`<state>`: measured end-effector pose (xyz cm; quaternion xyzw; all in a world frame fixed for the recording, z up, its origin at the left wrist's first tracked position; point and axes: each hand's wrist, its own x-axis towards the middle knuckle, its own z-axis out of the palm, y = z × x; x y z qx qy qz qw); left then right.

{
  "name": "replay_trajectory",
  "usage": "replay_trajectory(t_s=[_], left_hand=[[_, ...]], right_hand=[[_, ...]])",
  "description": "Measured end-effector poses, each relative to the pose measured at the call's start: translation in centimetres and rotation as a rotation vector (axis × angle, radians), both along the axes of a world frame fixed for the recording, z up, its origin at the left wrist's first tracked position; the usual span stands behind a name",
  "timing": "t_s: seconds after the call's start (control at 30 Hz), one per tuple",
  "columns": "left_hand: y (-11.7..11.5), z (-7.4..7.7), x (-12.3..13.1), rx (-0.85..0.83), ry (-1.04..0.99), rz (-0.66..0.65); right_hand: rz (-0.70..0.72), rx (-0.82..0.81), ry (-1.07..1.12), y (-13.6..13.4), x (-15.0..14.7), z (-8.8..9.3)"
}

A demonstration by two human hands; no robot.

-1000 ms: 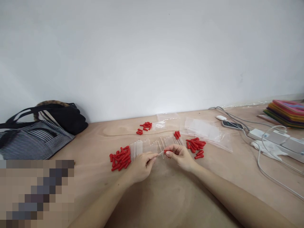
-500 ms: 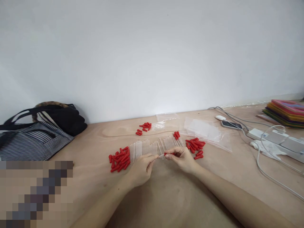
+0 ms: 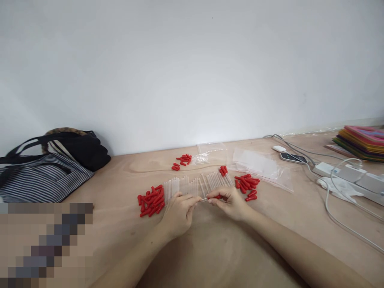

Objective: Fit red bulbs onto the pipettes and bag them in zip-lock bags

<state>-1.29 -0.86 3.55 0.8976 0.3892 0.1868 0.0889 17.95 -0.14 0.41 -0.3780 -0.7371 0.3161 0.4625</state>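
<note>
Hands: I count two, one left hand [image 3: 179,211], one right hand [image 3: 230,203].
Clear tubes: one single tube [image 3: 203,199] between the hands; one row of tubes [image 3: 186,186], centre frame, too close-set for me to count.
Red bulbs: one held bulb [image 3: 219,197]; three groups, namely a left heap [image 3: 152,202], a right heap [image 3: 246,183] and an upper heap [image 3: 185,159], each overlapping past my exact count; two loose bulbs [image 3: 252,195] below the right heap; at least two bulbs [image 3: 223,171] at the top right of the row.
Striped bag [image 3: 45,178], left: one.
Dark device [image 3: 293,158], right: one.
White case [image 3: 279,149], upper right of the tabletop: one.
Stack of coloured sheets [image 3: 361,141], right edge: one; its sheets I cannot count.
Flat plastic bags [image 3: 258,165], right of centre: several, overlapping.
</note>
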Motion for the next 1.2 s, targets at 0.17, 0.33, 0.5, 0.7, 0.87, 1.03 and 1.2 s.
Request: replay_trajectory(t_s=[0.17,0.33,0.5,0.7,0.87,1.03,1.2], left_hand=[[-0.5,0.2,0.3,0.014,-0.008,0.023],[-0.9,0.5,1.0,-0.108,-0.1,0.049],[-0.6,0.4,2.0,-0.597,-0.469,0.094],[-0.4,-0.3,2.3,-0.815,-0.684,0.127],[-0.5,-0.6,2.3,-0.82,-0.678,0.126],[-0.7,-0.6,2.4,-0.775,-0.721,0.135],[-1.2,-0.9,2.7,-0.767,-0.777,0.149]], right_hand=[[-0.012,-0.04,0.041,-0.4,-0.5,0.1],[0.056,-0.218,0.185,-0.2,-0.6,0.3],[0.174,-0.463,0.539,0.4,-0.1,0.4],[0.168,-0.575,0.718,-0.1,-0.6,0.4],[0.073,-0.586,0.741,-0.3,-1.4,0.1],[0.073,-0.567,0.734,-0.4,-2.0,0.1],[0.084,-0.57,0.747,-0.6,-2.4,0.3]])
